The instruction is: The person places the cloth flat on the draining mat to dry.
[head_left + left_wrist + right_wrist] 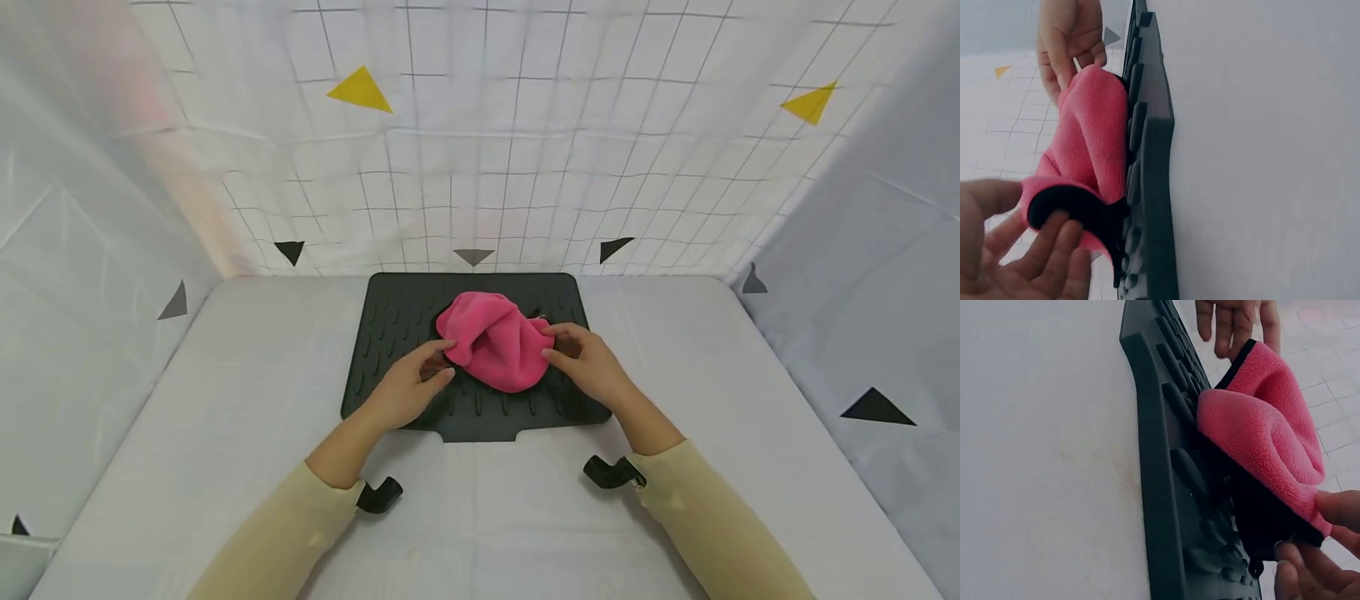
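Note:
A crumpled cloth (495, 346), fuzzy pink on one face and black on the other, lies bunched on a dark ribbed mat (397, 333). My left hand (408, 387) pinches its left edge; in the left wrist view, one fingertip meets the pink face while other fingers (1054, 244) reach under the black side. At the opposite edge, my right hand (588, 362) pinches the cloth between thumb and fingers. From the right wrist, the cloth's black underside (1266, 519) shows, lifted at this edge, with a small dark loop (1256, 567) hanging near the fingertips.
The mat lies on a white-covered table (480, 517), its tabbed edge towards me. A white gridded sheet (480, 167) rises behind it, with plain sheets at both sides. Black wrist-worn pieces (381, 496) stick out from both sleeves.

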### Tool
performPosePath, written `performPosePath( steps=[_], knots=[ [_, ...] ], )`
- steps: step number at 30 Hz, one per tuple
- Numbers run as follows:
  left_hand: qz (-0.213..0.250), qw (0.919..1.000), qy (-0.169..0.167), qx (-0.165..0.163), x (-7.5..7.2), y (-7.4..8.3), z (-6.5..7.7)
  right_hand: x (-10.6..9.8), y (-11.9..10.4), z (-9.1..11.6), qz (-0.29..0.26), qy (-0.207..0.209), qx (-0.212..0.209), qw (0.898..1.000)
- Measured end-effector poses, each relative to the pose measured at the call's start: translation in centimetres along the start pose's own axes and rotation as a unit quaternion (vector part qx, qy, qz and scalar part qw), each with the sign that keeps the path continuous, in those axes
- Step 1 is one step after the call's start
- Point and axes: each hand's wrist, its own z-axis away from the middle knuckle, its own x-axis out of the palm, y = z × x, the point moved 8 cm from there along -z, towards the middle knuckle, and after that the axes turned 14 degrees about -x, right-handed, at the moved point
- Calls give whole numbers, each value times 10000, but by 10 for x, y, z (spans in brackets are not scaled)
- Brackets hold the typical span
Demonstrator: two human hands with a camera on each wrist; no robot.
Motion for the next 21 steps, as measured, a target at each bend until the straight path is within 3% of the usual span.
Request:
performPosePath(
  steps=[9, 21],
  knots=[
    [589, 9899, 1284, 97, -20, 7, 0, -5, -4, -2, -228, 493, -129, 9984],
    [714, 9714, 2225, 416, -54, 12, 7, -23, -8, -5, -347, 804, -297, 9957]
  ],
)
